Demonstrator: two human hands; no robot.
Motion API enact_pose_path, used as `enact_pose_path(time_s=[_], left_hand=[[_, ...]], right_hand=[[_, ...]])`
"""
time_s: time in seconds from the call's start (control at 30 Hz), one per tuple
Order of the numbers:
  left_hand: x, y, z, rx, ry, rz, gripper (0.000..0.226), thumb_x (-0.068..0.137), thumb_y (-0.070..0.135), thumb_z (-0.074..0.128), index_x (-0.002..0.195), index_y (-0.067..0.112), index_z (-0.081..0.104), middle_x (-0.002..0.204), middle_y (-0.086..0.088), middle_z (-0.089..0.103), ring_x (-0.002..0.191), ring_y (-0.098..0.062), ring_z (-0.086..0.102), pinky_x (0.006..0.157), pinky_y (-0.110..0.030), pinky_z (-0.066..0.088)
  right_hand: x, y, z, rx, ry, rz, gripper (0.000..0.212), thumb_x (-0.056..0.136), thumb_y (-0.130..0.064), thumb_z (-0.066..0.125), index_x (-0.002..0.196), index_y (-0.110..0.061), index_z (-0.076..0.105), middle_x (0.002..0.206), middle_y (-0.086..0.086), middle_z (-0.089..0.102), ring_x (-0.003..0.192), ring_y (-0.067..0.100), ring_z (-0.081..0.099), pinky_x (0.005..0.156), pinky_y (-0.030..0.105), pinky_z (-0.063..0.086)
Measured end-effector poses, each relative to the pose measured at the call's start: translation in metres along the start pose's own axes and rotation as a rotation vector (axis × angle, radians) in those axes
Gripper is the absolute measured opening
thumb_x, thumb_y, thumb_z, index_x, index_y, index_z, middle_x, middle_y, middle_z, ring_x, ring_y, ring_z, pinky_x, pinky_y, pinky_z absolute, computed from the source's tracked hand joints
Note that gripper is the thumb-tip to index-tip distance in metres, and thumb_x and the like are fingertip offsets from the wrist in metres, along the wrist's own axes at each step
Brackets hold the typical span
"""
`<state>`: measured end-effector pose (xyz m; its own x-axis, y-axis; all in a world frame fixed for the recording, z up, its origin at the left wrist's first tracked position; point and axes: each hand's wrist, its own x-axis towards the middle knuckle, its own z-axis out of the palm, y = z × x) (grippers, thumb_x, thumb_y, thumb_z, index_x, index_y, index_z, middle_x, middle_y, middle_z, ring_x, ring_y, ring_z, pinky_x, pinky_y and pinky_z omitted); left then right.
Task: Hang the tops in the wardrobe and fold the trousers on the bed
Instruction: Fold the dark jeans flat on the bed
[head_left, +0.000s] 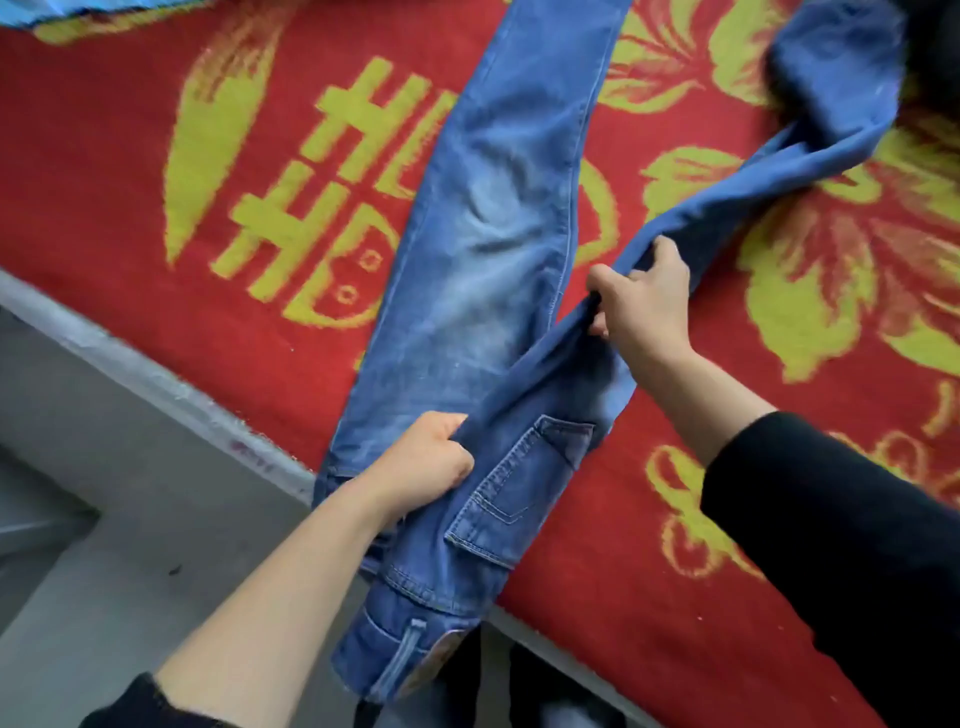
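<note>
Blue jeans (493, 249) lie on the bed's red and yellow blanket (156, 218). One leg stretches flat toward the far side; the other leg trails off to the upper right, twisted and lifted. The waistband with a back pocket hangs over the bed's near edge. My left hand (426, 462) grips the denim near the seat, beside the pocket. My right hand (644, 296) holds a bunched fold of the second leg, raised slightly off the blanket.
The bed's grey edge (156, 374) runs diagonally at the lower left, with grey floor (78, 545) below it. A light blue cloth (78, 8) shows at the top left corner. A dark item (935, 47) sits at the top right.
</note>
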<state>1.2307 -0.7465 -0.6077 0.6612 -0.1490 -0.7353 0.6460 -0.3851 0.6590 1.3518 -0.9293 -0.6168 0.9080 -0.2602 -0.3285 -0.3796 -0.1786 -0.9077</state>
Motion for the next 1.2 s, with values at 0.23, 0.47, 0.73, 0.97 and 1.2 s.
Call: enact_pose_path(time_s=[0.23,0.47,0.73,0.97,1.2], left_hand=[[0.028,-0.069,-0.104,-0.005,0.268,-0.063,0.033,0.074,-0.009,0.042,0.083,0.014,0.063,0.071,-0.002,0.065,0.064,-0.018,0.057,0.061,-0.028,0.045],[0.055,-0.103,-0.114,0.330,0.209,-0.157,0.012,0.089,0.013,0.048,0.088,0.011,0.060,0.097,-0.009,0.067,0.096,-0.030,0.060,0.078,-0.035,0.044],[0.105,-0.061,-0.127,0.554,0.248,-0.103,0.025,0.083,0.031,0.054,0.105,0.018,0.053,0.098,-0.010,0.066,0.094,-0.033,0.060,0.072,-0.035,0.045],[0.177,0.029,-0.118,0.856,0.438,0.322,0.053,0.092,0.034,0.053,0.139,0.020,0.032,0.147,-0.007,0.025,0.135,-0.026,0.027,0.101,-0.037,0.036],[0.269,0.074,-0.136,1.143,0.288,0.433,0.078,0.084,0.063,0.041,0.145,0.015,0.030,0.154,-0.029,0.011,0.142,-0.046,0.011,0.114,-0.047,0.021]], right_hand=[[0.010,-0.011,0.126,-0.332,-0.323,-0.096,0.039,0.074,-0.024,0.060,0.110,-0.012,0.049,0.090,0.012,0.064,0.083,0.028,0.061,0.078,0.048,0.052],[-0.001,0.045,0.149,-0.985,-0.609,-0.043,0.069,0.089,-0.027,0.058,0.150,-0.023,0.027,0.138,0.012,0.040,0.131,0.031,0.036,0.104,0.039,0.038],[0.039,0.024,0.142,-0.806,-0.432,0.034,0.061,0.089,-0.020,0.054,0.147,-0.019,0.036,0.128,0.009,0.051,0.114,0.025,0.053,0.094,0.030,0.043],[0.118,0.005,0.078,-0.518,0.109,0.107,0.029,0.087,-0.014,0.056,0.115,-0.007,0.059,0.095,0.000,0.062,0.095,0.020,0.058,0.080,0.026,0.040],[0.200,0.022,0.014,-0.082,0.430,0.375,0.058,0.061,-0.043,0.060,0.108,-0.009,0.054,0.093,0.012,0.066,0.074,0.028,0.065,0.069,0.037,0.056]])
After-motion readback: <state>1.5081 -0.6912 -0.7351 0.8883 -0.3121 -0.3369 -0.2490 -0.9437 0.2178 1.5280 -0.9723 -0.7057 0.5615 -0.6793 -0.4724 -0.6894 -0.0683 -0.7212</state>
